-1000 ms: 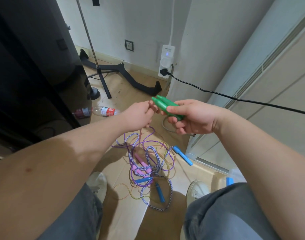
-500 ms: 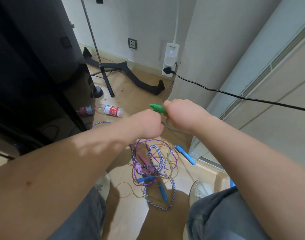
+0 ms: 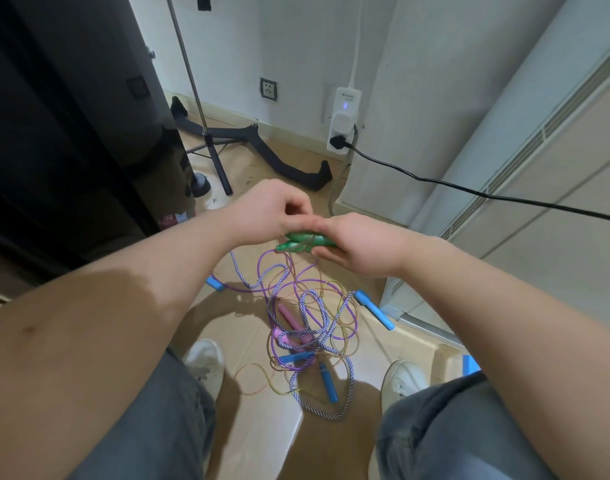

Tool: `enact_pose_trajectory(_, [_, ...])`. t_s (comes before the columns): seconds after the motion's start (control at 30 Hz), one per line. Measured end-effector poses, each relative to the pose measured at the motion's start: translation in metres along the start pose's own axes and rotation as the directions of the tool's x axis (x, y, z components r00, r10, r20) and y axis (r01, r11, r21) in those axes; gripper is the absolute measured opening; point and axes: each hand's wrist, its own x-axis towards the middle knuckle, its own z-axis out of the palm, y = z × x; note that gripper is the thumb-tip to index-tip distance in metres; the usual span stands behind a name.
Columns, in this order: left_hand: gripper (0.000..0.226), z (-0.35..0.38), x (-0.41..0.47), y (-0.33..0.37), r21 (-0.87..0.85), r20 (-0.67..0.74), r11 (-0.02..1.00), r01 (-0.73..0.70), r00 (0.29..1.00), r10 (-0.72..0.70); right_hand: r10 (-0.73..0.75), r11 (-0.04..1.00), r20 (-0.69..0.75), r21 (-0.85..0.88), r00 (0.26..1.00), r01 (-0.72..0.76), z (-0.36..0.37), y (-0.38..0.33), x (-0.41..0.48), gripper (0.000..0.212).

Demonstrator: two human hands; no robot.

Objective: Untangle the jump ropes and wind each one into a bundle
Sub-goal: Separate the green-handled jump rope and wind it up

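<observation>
Tan floor (image 3: 262,427), room corner, white walls. Right hand (image 3: 359,244): grip closed round two green handles (image 3: 303,241), held level above the floor, a thin cord looped across them. Left hand (image 3: 270,209) touching alongside, fingers curled, tips meeting at the handles' top edge; cannot tell whether that grip has the cord. Cords drop from the handles to a tangle of ropes (image 3: 312,336) on the floor, just ahead of two white shoes (image 3: 205,358). Pink handles (image 3: 289,323) and blue handles (image 3: 374,309) lie in it. Power strip (image 3: 343,119) on far wall; black cable (image 3: 470,190) runs right.
</observation>
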Motion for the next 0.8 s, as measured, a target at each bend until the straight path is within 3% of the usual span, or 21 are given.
enact_pose_trajectory(0.07, [0.037, 0.000, -0.001, -0.001, -0.210, 0.015, 0.962, 0.176, 0.984, -0.177, -0.024, 0.999, -0.039, 0.024, 0.999, 0.025, -0.002, -0.002, -0.002, 0.017])
enact_pose_trajectory(0.17, [0.040, -0.004, -0.004, -0.001, -0.521, 0.182, 0.759, 0.390, 0.920, -0.348, -0.033, 0.996, -0.167, 0.073, 0.985, 0.046, -0.009, -0.006, -0.006, 0.011])
enact_pose_trajectory(0.23, [0.038, -0.003, -0.003, 0.002, -0.574, 0.219, 0.707, 0.412, 0.910, -0.352, -0.019, 0.990, -0.277, 0.129, 0.961, 0.056, -0.012, -0.008, -0.009, 0.010])
enact_pose_trajectory(0.37, [0.028, 0.006, 0.005, 0.012, -0.665, 0.123, 0.646, 0.376, 0.907, -0.402, 0.130, 0.974, -0.405, 0.224, 0.905, -0.039, -0.009, -0.007, -0.008, 0.020])
enact_pose_trajectory(0.5, [0.040, 0.019, 0.008, 0.014, -0.580, 0.095, 0.700, 0.417, 0.888, -0.451, 0.321, 0.943, -0.540, 0.261, 0.778, -0.207, -0.013, 0.001, -0.003, 0.026])
enact_pose_trajectory(0.57, [0.051, 0.020, 0.004, 0.013, -0.423, 0.047, 0.834, 0.355, 0.927, -0.371, 0.388, 0.921, -0.559, 0.219, 0.733, -0.321, -0.015, 0.010, -0.002, 0.026])
enact_pose_trajectory(0.67, [0.051, 0.014, -0.001, 0.016, -0.111, -0.018, 0.979, 0.171, 0.985, -0.174, 0.478, 0.864, -0.430, 0.074, 0.766, -0.498, -0.015, 0.021, -0.005, 0.028])
enact_pose_trajectory(0.8, [0.042, 0.009, -0.001, 0.020, 0.185, 0.016, 0.978, -0.095, 0.995, 0.094, 0.537, 0.830, -0.162, -0.075, 0.828, -0.553, -0.011, 0.013, -0.003, 0.028])
